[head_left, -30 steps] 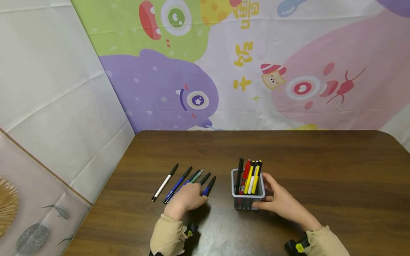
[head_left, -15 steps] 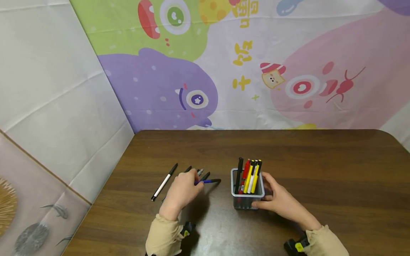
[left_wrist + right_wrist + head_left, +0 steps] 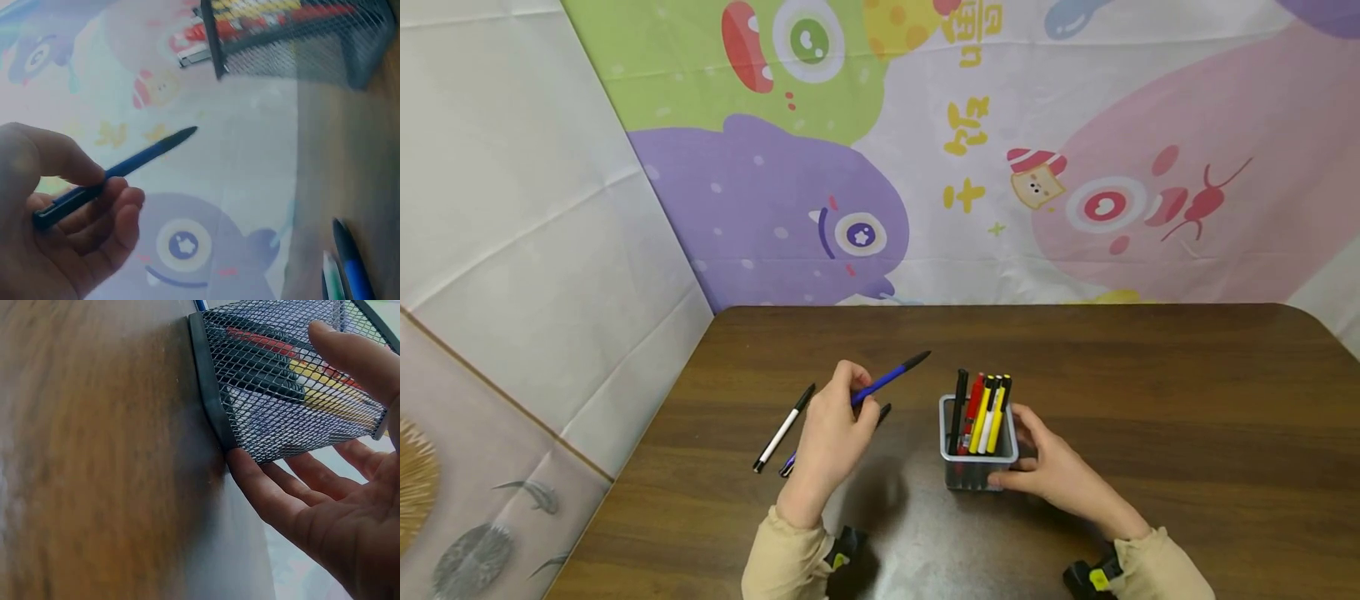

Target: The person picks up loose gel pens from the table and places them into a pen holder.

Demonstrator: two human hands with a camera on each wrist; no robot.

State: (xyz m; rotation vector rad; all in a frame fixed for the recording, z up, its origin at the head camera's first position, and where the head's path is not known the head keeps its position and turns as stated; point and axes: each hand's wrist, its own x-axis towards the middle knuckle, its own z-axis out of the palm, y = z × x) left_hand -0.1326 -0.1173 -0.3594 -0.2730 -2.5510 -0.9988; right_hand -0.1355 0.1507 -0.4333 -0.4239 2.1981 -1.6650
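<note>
Pinching a blue pen (image 3: 887, 378) between thumb and fingers, the person's left hand (image 3: 835, 429) holds it above the surface (image 3: 1187, 375), left of centre in the lower half of the head view. The pen tilts, its dark tip pointing to the upper right. The right hand (image 3: 1063, 479), right of centre, grips a mesh holder (image 3: 973, 477), thumb and fingers curved around its walls. The holder stands upright on the surface, with a black pen (image 3: 958, 412), a red pen (image 3: 973, 402) and yellow pens (image 3: 998, 423) leaning inside. A white pen with black ends (image 3: 784, 429) lies at the lower left, near the left hand. Other pens lie partly behind that hand, and their number is hard to tell; the lower right of the left wrist view shows a green pen (image 3: 335, 278) beside another blue one (image 3: 354, 265).
</note>
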